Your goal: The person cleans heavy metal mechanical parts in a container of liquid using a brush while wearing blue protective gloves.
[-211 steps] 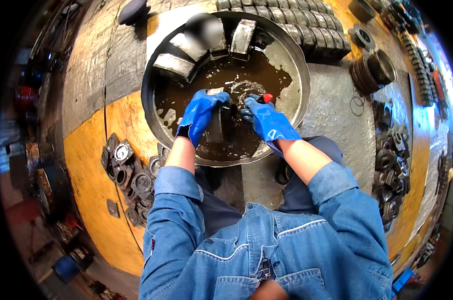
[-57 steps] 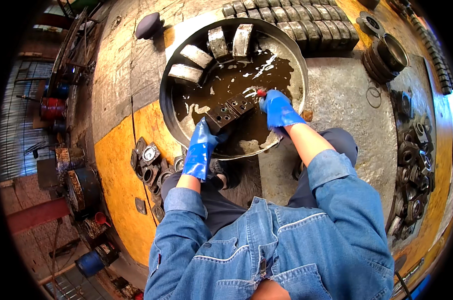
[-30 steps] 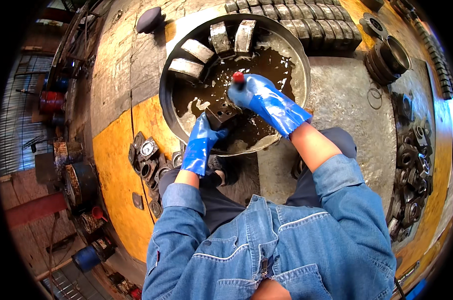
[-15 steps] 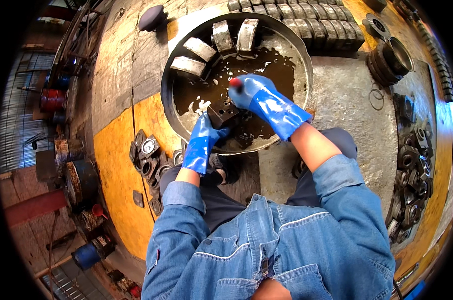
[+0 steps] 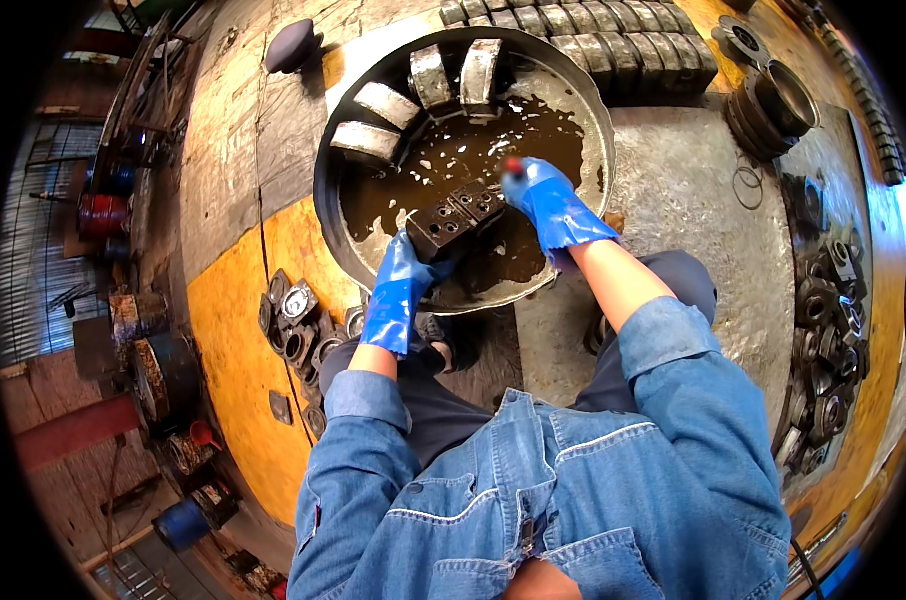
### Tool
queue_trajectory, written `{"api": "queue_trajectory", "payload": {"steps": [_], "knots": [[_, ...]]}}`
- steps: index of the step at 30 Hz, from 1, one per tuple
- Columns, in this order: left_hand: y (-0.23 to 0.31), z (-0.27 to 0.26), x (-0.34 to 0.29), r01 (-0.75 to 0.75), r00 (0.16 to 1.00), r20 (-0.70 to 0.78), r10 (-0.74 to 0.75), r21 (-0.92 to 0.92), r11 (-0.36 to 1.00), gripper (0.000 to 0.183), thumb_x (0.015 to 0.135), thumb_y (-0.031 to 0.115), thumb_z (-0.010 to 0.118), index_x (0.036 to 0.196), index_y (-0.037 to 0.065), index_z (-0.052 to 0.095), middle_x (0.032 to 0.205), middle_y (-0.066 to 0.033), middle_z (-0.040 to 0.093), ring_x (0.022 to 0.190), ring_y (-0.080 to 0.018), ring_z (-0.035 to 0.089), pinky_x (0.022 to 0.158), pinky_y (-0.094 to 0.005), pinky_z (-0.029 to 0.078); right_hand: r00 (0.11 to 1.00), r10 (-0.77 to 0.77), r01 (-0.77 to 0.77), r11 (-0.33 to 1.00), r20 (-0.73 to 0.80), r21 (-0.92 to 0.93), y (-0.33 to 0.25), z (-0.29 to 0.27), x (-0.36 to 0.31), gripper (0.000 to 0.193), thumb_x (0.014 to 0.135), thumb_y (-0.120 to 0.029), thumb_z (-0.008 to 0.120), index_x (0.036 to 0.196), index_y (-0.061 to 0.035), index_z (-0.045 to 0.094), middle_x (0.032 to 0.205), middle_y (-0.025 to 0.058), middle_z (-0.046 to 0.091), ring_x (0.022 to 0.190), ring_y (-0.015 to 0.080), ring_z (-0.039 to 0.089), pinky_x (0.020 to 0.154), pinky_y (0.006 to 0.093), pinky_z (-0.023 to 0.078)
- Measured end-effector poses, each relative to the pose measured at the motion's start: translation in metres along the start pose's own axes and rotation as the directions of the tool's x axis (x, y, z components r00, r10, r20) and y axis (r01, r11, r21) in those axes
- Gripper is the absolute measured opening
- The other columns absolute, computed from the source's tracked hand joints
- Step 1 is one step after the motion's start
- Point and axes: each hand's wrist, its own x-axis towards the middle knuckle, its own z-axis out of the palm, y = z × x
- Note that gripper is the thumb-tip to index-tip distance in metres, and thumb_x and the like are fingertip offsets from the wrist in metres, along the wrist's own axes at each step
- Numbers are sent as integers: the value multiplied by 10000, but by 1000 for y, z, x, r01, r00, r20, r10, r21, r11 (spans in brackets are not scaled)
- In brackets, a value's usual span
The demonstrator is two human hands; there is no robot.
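- A wide metal basin (image 5: 598,120) holds brown oily liquid (image 5: 473,150).
- Four grey metal blocks (image 5: 413,90) lean against its far inner wall.
- The left hand (image 5: 403,285), in a blue glove, grasps a dark, holed metal block (image 5: 453,215) over the liquid.
- The right hand (image 5: 548,205) is clenched on a red-tipped tool (image 5: 513,165) at the block.
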Motion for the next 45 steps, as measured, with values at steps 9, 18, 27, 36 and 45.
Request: {"api": "queue_trajectory", "payload": {"steps": [9, 18, 27, 36, 45], "knots": [[-16, -3, -4, 51, 997, 64, -46, -89, 995, 801, 710, 182, 955, 1382, -4, 561, 1270, -159, 725, 1174, -236, 677, 1035, -363, 530, 997, -61, 15, 717, 41, 697, -66, -77, -87, 447, 967, -489, 667, 925, -50, 738, 774, 104, 719, 627, 180, 620, 616, 328, 482], [9, -2, -8, 48, 998, 41, -45, -74, 996, 764, 723, 151, 934, 1388, 16, 580, 1275, -137, 726, 1148, -232, 698, 1015, -352, 550, 979, -158, 48, 789, 127, 612, -67, -39, -69, 375, 906, -323, 664, 1042, 21, 726, 914, 198, 749, 891, 319, 745, 823, 415, 572], [-16, 2, -1, -44, 999, -4, 44, -40, 998, 811, 708, 211, 954, 1390, -6, 571, 1283, -171, 721, 1165, -259, 704, 1008, -377, 559, 968, -89, 44, 981, 233, 191, -54, -53, -63, 383, 871, -378, 680, 1059, -56, 766, 948, 175, 772, 887, 332, 754, 856, 421, 578], [-45, 11, 24, -37, 999, -4, 36, -57, 998, 847, 696, 265, 965, 1390, -3, 558, 1282, -180, 722, 1173, -262, 702, 1008, -372, 560, 968, 181, -155, 976, 171, -155, 11, -16, -4, 409, 883, -362, 746, 1184, -86, 771, 1125, 179, 773, 1087, 352, 746, 947, 400, 583], [-37, 7, 9, 28, 1000, -14, -27, 24, 999, 846, 691, 264, 968, 1385, 1, 562, 1265, -170, 723, 1165, -262, 701, 998, -375, 560, 962, -231, 122, 837, 143, 534, -38, -52, -66, 157, 948, -191, 644, 1012, -55, 691, 846, 79, 706, 833, 172, 683, 799, 342, 547]]}}
